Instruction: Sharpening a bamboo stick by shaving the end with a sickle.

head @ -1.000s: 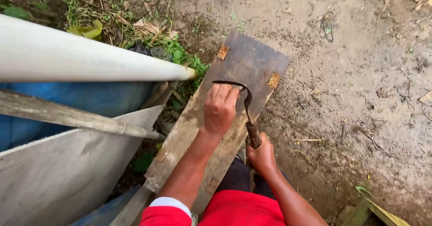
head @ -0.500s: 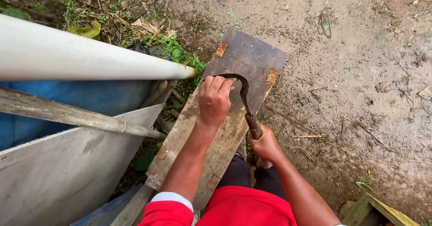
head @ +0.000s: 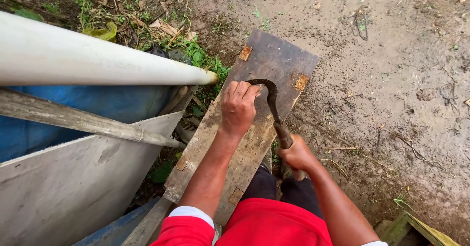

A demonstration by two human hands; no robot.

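Bare, damp earth (head: 391,79) fills most of the view, gritty and strewn with twigs, with weeds and dry leaves at the upper left. A smooth white pipe (head: 98,60) crosses above blue sheeting (head: 73,114), over a flat grey panel (head: 63,187) and a weathered pole (head: 88,123). Across the person's lap lies a worn wooden board (head: 230,148) — grey, scuffed, with small rusty plates at its edges. On it rests a sickle (head: 270,101), its dark curved blade laid flat against the wood. The left hand (head: 238,108) presses fingers-together down on the blade's curved tip; the right hand (head: 296,154) is clamped around the brown handle just off the board's edge. To my eye the blade is being worked against the board — honed or scraped — mid-stroke. A next pass would call for steady downward pressure and fingers kept clear of the edge.
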